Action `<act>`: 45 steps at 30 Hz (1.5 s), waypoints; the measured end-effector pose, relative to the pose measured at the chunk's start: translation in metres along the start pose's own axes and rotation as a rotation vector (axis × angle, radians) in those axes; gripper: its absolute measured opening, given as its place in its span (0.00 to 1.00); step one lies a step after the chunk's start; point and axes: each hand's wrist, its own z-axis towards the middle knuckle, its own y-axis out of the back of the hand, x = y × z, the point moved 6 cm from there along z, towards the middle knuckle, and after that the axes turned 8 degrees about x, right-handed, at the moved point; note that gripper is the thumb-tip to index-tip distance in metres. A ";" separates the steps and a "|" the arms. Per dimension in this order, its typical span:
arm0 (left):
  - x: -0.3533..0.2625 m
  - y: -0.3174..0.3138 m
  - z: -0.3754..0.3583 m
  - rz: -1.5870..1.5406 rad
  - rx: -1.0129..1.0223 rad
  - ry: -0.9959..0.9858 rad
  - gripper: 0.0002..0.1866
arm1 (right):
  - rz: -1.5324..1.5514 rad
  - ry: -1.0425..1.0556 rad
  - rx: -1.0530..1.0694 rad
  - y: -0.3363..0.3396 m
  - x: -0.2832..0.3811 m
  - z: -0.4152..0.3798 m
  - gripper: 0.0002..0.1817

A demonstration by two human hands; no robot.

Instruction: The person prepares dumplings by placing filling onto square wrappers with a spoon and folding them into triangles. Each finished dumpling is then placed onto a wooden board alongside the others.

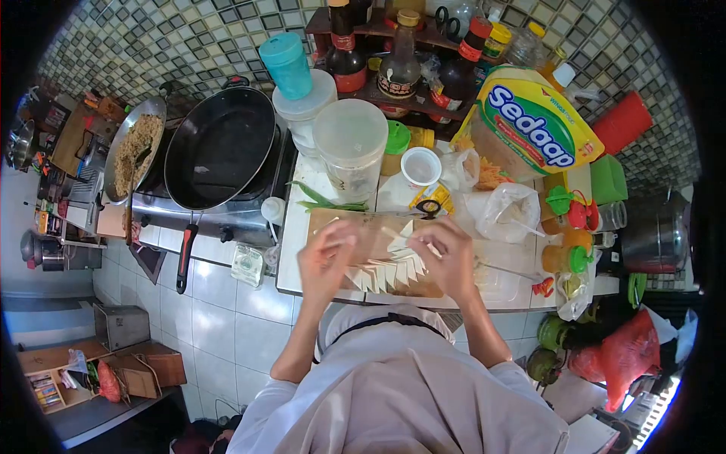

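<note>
A brown cutting board (370, 227) lies on the counter before me. Along its near edge, thin white triangular pieces of wrapper (389, 274) are laid in an overlapping row, with a few more at the upper right. My left hand (329, 261) is raised over the board's left side, its fingers apart and blurred, with nothing visible in them. Over the right side, my right hand (448, 257) has its fingertips pinched at a white triangular piece (402, 237). Part of that piece is hidden by the fingers.
A black frying pan (219, 147) and a pan of brown crumbly food (140, 147) stand on the stove at left. Behind the board are green leaves (325, 200), a large plastic jar (350, 144) and black-handled scissors (429, 208). A clear plastic tray (507, 280) stands at right.
</note>
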 end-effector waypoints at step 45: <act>-0.010 0.020 0.004 1.133 -0.120 -0.360 0.15 | -1.013 -0.587 -0.122 0.166 -0.075 -0.130 0.20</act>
